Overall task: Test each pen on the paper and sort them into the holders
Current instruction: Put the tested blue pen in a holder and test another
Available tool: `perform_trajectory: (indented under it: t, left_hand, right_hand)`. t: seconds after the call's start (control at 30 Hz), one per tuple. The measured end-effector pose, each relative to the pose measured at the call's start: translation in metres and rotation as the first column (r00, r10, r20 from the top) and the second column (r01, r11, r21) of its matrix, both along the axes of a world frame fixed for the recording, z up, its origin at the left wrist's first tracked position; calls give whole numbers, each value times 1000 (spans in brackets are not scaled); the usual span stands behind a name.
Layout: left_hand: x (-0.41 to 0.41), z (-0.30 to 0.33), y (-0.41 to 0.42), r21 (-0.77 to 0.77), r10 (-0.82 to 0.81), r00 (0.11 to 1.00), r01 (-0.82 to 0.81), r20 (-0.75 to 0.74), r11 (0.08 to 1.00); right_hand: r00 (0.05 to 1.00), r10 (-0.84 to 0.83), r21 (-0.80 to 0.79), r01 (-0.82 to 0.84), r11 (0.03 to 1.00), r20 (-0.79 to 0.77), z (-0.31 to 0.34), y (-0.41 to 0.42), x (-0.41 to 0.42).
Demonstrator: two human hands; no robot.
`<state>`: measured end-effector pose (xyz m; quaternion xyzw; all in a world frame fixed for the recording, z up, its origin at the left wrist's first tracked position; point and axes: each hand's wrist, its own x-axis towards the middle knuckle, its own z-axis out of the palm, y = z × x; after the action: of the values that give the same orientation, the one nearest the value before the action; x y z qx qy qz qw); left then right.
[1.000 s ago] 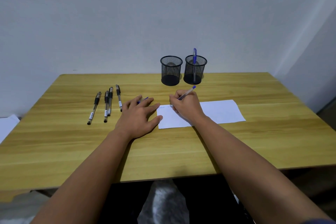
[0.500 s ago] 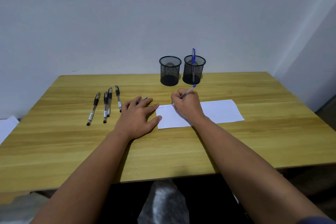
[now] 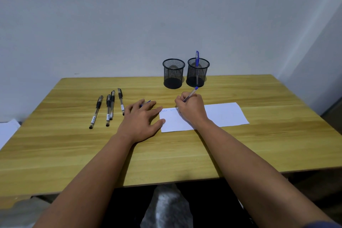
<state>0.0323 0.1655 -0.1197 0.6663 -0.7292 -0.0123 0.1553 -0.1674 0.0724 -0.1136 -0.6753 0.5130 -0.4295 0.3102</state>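
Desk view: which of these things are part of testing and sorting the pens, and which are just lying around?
Part of the job:
right hand gripping blue pen
left hand on the paper
four black pens
left holder
right holder, with a blue pen

Lying about:
white sheet beyond the table's left edge

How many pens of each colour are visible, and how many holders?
Black pens: 4, lying on the table
Blue pens: 3, one in the right holder, one in the right hand, one under the left hand
Mesh holders: 2
Total: 9
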Motion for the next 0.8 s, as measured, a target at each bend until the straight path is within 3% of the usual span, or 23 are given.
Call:
perform_trajectory:
  t: [0.37,0.53,0.67,0.8]
  left_hand:
    - [0,0,0,1,4,1000,-4,12,1000]
    - [-2,2,2,-14,-1,1000,1,-5,1000]
    - [-2,3,2,-7,-8,1000,8,-1,1000]
    - [4,8,3,-106,-9,985,-10,-172,994]
  right_hand:
    - [998,25,64,-29,997,64,3,1,1]
    - [957,-59,207,-1,978,283,8,-2,-2]
    - [873,-135,352,-44,935,469,31,-10,-10]
    - [814,-210,318,33,947,541,55,-18,-26]
